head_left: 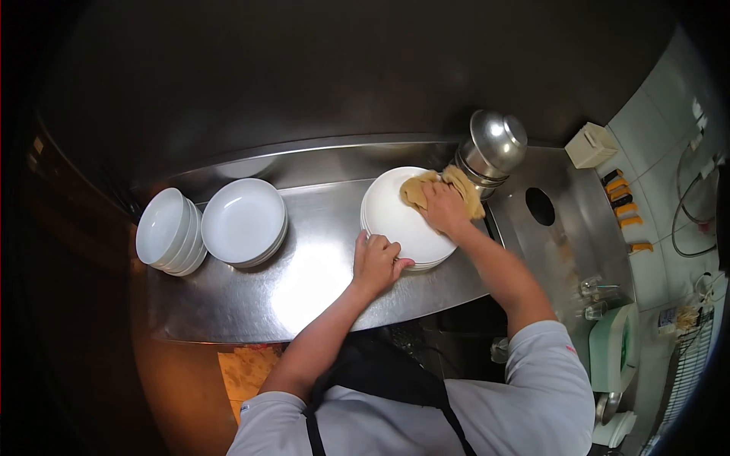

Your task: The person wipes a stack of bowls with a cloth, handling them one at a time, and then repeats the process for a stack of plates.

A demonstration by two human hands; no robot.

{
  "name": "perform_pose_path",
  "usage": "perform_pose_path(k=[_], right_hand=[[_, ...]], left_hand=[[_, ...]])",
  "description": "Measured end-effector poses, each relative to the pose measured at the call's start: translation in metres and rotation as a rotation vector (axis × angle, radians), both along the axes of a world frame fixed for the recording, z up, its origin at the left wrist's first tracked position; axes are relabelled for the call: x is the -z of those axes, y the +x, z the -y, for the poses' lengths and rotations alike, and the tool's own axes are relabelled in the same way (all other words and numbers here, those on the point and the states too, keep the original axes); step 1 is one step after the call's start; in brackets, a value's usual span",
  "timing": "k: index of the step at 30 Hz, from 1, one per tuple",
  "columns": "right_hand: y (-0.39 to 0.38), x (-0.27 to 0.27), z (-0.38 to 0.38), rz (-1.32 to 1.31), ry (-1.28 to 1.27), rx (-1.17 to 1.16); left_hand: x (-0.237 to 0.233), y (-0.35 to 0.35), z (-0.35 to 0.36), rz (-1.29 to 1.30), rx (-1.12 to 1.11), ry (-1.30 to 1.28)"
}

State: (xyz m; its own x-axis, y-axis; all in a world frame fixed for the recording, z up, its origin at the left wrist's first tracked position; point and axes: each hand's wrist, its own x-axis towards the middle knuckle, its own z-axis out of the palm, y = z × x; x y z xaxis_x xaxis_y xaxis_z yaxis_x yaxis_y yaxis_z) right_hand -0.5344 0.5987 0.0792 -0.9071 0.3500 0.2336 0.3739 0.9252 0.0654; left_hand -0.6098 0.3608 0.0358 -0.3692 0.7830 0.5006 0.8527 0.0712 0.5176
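A stack of white plates [391, 216] sits on the steel counter in front of me. My left hand [376, 261] grips the near-left rim of the stack, its fingers curled and its thumb along the edge. Pressed on the far-right part of the top plate is a yellowish-tan cloth [465, 190], bunched under my right hand [444, 205]. Part of the cloth hangs past the rim, close to a pile of metal bowls [487, 148]. The cloth hides that side of the plate.
On the left of the steel counter [319, 228] stand a stack of white bowls [163, 228] and a stack of deep white plates [243, 220]. To the right are a round dark hole [540, 207], a cream container [591, 146] and several yellow-and-black handles [625, 205] by the tiled wall.
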Motion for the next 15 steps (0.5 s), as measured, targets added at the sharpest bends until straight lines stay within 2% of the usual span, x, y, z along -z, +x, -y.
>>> perform_pose_path(k=[2, 3, 9, 11, 15], right_hand=[[0.013, 0.003, 0.028, 0.040, -0.062, 0.199], [0.017, 0.004, 0.044, -0.025, -0.064, 0.216], [0.025, -0.020, 0.110, 0.060, -0.356, 0.214], [0.026, -0.021, 0.117, 0.095, -0.367, 0.222], [0.035, -0.030, 0.133, 0.157, -0.415, 0.220]], left_hand=[[0.002, 0.000, 0.000, 0.003, -0.008, 0.007], [0.004, 0.000, 0.001, 0.004, -0.010, 0.008], [0.014, -0.003, 0.002, 0.020, 0.013, 0.127], [0.018, -0.013, 0.006, -0.015, 0.047, 0.212], [0.027, -0.023, 0.017, 0.036, 0.190, 0.148]])
